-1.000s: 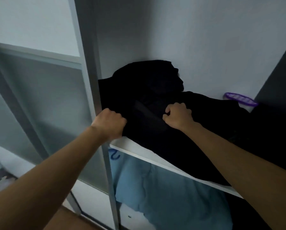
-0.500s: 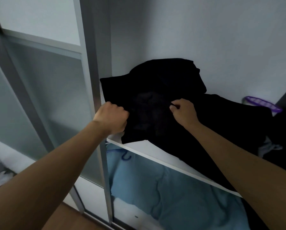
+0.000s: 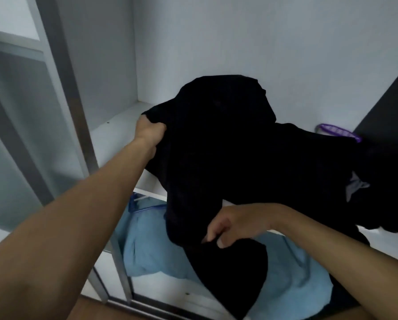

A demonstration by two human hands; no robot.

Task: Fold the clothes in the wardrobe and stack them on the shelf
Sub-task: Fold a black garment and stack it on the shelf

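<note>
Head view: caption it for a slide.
Left hand grips a black garment on the shelf; right hand grips its end hanging below, in front of blue cloth.

A white shelf [image 3: 114, 137] sits inside the wardrobe. A big black piece of clothing [image 3: 216, 146] lies in a heap on the shelf. Part of it hangs down over the shelf's front edge. The left hand [image 3: 150, 135] is over the left side of the shelf and grips a bunch of the black cloth. The right hand [image 3: 235, 225] is in front of the shelf, a bit below its edge, and pinches the hanging part. Under the shelf lies a light blue cloth [image 3: 147, 248]. A blue hanger [image 3: 144, 205] sits just below the shelf edge. At the back right of the shelf is a purple thing [image 3: 339, 131], maybe a plastic basket.
</note>
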